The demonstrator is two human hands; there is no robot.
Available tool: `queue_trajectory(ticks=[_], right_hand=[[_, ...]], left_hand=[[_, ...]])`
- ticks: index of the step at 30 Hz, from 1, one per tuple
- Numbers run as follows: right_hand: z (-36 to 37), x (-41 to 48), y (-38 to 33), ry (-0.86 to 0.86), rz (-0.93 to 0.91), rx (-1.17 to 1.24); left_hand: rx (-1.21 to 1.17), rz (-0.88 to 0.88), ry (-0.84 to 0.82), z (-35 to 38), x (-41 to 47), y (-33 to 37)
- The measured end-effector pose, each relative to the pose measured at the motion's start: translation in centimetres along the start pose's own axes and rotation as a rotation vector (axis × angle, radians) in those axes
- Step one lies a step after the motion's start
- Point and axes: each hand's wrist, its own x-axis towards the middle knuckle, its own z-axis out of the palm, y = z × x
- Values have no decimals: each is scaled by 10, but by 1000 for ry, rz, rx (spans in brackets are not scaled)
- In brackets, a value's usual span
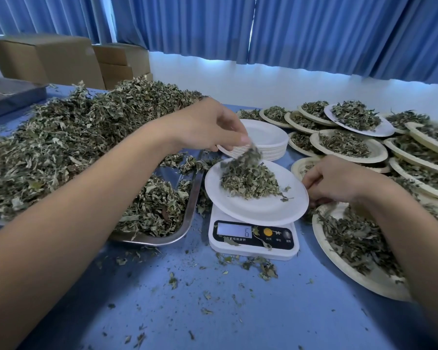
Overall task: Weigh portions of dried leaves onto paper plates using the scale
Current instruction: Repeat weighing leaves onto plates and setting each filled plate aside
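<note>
- While the left hand point(210, 127) pinches dried leaves point(250, 155) above the plate point(261, 210) on the scale point(253, 246), the right hand point(336, 180) curls beside its rim — hold unclear.
- Steel tray point(187, 223) crowds the scale's left; filled plates point(374, 147) line the table's point(238, 311) right edge.

A leaf clump point(245, 157) hangs from the fingers point(243, 138) of the left hand point(208, 125), above the paper plate point(258, 210) on the scale point(253, 248). The tray point(187, 218) lies left of them, the plate stack point(271, 137) behind, and filled plates point(379, 150) to the right.

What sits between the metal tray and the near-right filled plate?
In the head view, the scale stands there, carrying a white plate heaped with leaves.
</note>
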Motion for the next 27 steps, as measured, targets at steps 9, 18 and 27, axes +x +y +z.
queue_trajectory(ticks=[9,18,27], right_hand=[[0,3,1,-3,5,-2],[0,3,2,-8,-20,4],[-1,6,4,-7,-20,2]], left_hand=[[790,-265,-383,-17,6,-41],[631,-330,-427,-16,10,-48],[639,-381,-421,-17,9,-53]])
